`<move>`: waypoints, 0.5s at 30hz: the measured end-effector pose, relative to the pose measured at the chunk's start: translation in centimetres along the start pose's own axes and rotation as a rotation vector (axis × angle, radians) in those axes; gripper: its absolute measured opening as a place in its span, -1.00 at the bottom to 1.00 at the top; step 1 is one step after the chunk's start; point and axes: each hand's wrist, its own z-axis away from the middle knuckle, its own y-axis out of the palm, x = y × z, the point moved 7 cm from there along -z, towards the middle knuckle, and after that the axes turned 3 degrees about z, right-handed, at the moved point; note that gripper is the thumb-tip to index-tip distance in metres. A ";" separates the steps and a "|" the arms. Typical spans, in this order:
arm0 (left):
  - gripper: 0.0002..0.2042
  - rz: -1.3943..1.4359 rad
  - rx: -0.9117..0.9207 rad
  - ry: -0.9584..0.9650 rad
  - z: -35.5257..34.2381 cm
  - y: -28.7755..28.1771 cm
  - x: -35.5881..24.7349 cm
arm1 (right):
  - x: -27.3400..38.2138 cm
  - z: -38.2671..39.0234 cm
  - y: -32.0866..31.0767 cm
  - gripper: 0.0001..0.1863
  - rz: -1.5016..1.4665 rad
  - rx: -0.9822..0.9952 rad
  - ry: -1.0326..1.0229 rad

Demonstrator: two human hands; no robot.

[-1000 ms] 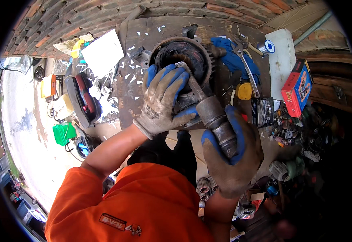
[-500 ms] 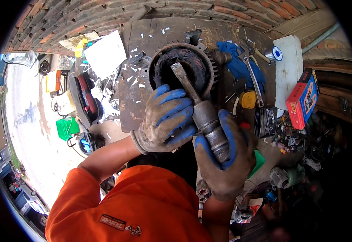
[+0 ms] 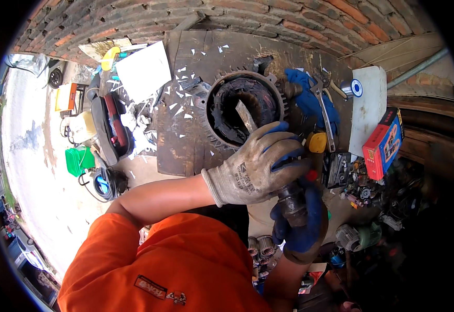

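Observation:
Both my hands wear grey gloves with blue palms. They hold a chisel with a flat blade and a thick, dark cylindrical metal body. My left hand is closed around its front part, its back turned up. At the rear end my right hand wraps the body from below, fingers curled round it. The blade points away from me and shows over the near side of a round, finned motor housing. Blackened coil windings line the inside of the housing. Whether the tip touches them I cannot tell.
A dark wooden bench with scattered white scraps carries the housing. On the right lie an adjustable wrench, a blue cloth, a solder spool and a red-blue box. Left are a tool case and white sheet. Brick wall behind.
My left hand has moved right and closed over the chisel's body. My right hand has shifted back toward its rear end and turned palm up. The view has tilted slightly.

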 end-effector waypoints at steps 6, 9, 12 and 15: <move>-0.39 -0.019 0.088 0.078 -0.3 0.3 -0.1 | -3.1 0.9 0.1 -0.36 -0.698 0.046 0.433; -0.36 -0.008 0.249 0.012 -0.3 0.0 0.9 | -2.4 0.8 2.7 -0.32 -0.760 0.363 0.437; -0.35 -0.001 0.391 -0.023 -0.6 -0.3 1.8 | -2.4 1.0 2.1 -0.32 -0.313 0.278 0.068; -0.40 0.045 0.393 -0.008 -0.8 -0.4 2.2 | 0.5 1.5 2.4 -0.32 0.131 0.062 -0.231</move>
